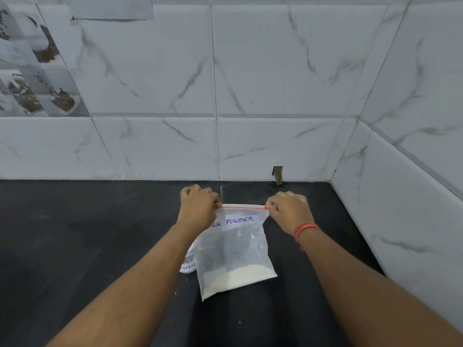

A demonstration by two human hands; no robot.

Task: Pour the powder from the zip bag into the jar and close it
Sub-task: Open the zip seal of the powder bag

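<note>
Clear plastic zip bag [233,249] with orange seal strip and a white handwritten "POWDER" label hangs upright above the black stone worktop [75,246], roughly mid-width, nearer the back edge than the front. White powder [238,276] sits in the bag's bottom. Left hand [199,205] pinches the bag's top left corner, fingers curled. Right hand [288,209], red thread band on wrist, pinches the top right corner at the seal. White labelled jar [188,261] stands on the worktop just behind the bag's left side, mostly hidden by left forearm. Marble-pattern wall tiles [250,83] behind.
</note>
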